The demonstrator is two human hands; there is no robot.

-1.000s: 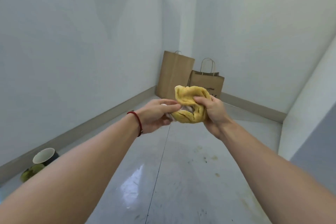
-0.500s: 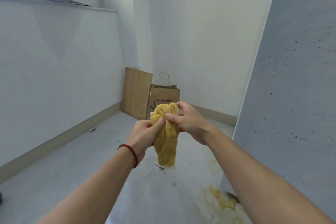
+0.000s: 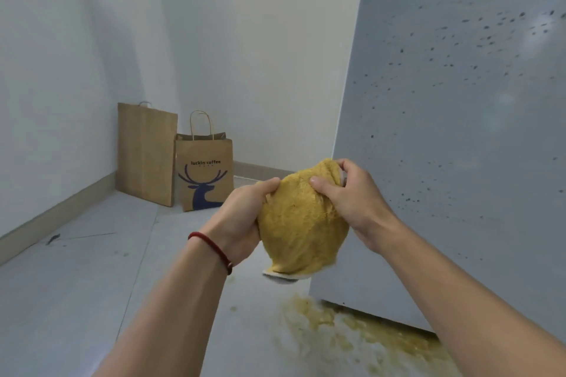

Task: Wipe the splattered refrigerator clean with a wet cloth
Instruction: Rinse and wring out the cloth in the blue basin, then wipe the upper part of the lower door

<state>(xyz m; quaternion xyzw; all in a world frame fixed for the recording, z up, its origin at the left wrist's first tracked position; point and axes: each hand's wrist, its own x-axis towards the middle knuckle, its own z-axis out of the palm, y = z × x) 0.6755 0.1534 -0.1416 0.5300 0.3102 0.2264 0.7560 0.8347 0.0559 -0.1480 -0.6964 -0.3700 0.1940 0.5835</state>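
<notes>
A narrow white-walled room with a pale tiled floor point(image 3: 76, 285) frames a person holding a yellow cloth point(image 3: 301, 223) in mid-air, in front of the lower left corner of a grey refrigerator point(image 3: 459, 131). The cloth hangs bunched, its white underside showing at the bottom edge. The left hand point(image 3: 242, 220) clutches the cloth's left side with fingers curled into the fabric; the right hand point(image 3: 352, 196) pinches its top between thumb and fingers. A red string bracelet point(image 3: 211, 246) circles the left wrist. Dark specks dot the refrigerator's side. A yellowish spill point(image 3: 352, 333) spreads on the floor at its base. Two brown paper bags point(image 3: 174, 162) stand against the far wall.
</notes>
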